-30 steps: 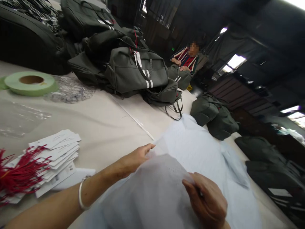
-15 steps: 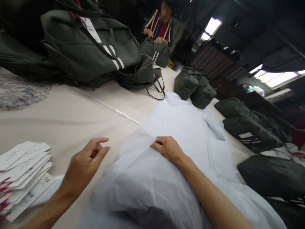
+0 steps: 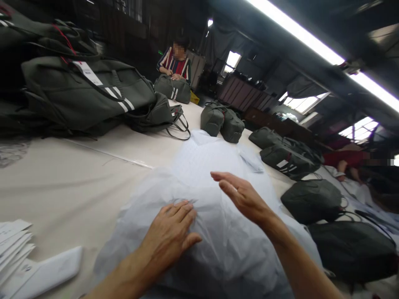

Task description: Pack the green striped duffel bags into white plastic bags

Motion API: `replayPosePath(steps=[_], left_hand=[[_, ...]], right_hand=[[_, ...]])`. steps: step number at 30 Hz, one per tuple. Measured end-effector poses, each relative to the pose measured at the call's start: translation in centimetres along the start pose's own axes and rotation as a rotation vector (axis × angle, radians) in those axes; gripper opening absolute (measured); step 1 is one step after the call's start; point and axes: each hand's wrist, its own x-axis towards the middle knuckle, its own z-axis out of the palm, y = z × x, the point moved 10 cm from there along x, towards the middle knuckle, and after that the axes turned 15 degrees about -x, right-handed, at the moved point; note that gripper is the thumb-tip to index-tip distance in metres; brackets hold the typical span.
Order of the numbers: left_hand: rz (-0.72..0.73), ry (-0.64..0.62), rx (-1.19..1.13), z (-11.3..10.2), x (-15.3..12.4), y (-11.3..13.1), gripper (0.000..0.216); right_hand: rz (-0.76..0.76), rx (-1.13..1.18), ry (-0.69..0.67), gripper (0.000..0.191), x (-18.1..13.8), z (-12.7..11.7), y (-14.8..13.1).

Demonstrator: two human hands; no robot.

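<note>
A bulky bundle wrapped in a thin white plastic bag lies before me, something dark showing faintly through its lower part. My left hand rests flat on top of it, palm down, fingers extended. Just above the bag, to the right, my right hand hovers with straight fingers and the thumb apart, holding nothing. Beyond the bundle, flat white plastic sheets stretch away along the table.
Dark green duffel bags are piled at the left back; more bags line the right. White tags and a white phone-shaped object lie at lower left. A person handles a bag at the far end; another is at right.
My left hand has moved right from over the bare table onto the plastic bag. My right hand has let go of the plastic and lifted, fingers straightened. The camera view has tilted up.
</note>
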Motion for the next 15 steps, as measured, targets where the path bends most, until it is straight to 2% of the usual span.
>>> replayPosePath(steps=[3,6,9,12,15], left_hand=[[-0.111,0.001,0.103,-0.9,0.6,-0.2,0.045],[-0.233,-0.02,0.212,-1.5,1.6,-0.5,0.037],[-0.255,-0.027,0.318,-1.6,3.0,0.3,0.027],[-0.233,-0.035,0.31,-0.5,4.1,1.1,0.031],[-0.282,-0.043,0.248,0.7,4.6,0.0,0.038]], right_hand=[[0.025,-0.081,-0.164,0.064,-4.1,3.9,2.5],[0.119,-0.037,-0.241,0.071,-5.1,6.9,6.0],[0.095,0.019,-0.248,0.068,-4.4,7.6,7.0],[0.058,-0.054,-0.29,0.067,-4.0,7.5,6.4],[0.124,-0.111,-0.346,0.072,-4.4,6.2,6.9]])
